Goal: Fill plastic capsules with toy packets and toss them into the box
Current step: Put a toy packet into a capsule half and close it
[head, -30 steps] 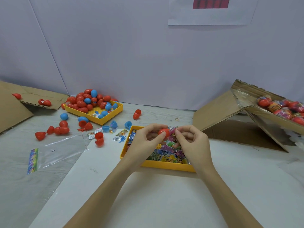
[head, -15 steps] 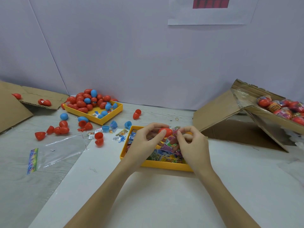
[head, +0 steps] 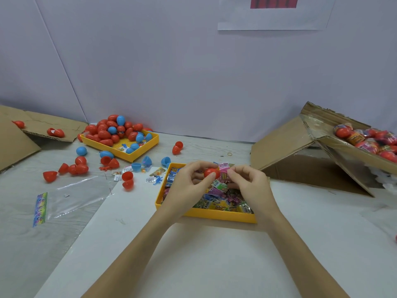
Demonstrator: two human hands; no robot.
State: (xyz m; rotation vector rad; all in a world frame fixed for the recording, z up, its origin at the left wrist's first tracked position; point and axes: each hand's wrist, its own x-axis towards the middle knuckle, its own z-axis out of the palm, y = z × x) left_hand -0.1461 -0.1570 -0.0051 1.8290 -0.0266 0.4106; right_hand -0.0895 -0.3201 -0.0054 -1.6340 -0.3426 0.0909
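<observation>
My left hand (head: 189,181) grips a red capsule half (head: 211,172) above the yellow tray (head: 214,214) of toy packets. My right hand (head: 250,183) pinches a pink toy packet (head: 224,172) right against the capsule's open side. The tray holds several colourful packets (head: 217,198). At the far right stands the cardboard box (head: 352,151), tilted, with several filled capsules (head: 369,140) inside.
A second yellow tray (head: 129,154) piled with red and blue capsules (head: 113,130) sits at the back left. Loose capsule halves (head: 75,166) and small toys lie around it. A clear plastic bag (head: 71,196) lies at left. Cardboard flaps (head: 32,125) lie far left.
My hands shifted slightly; the right hand brought the pink packet up against the red capsule half that the left hand holds.
</observation>
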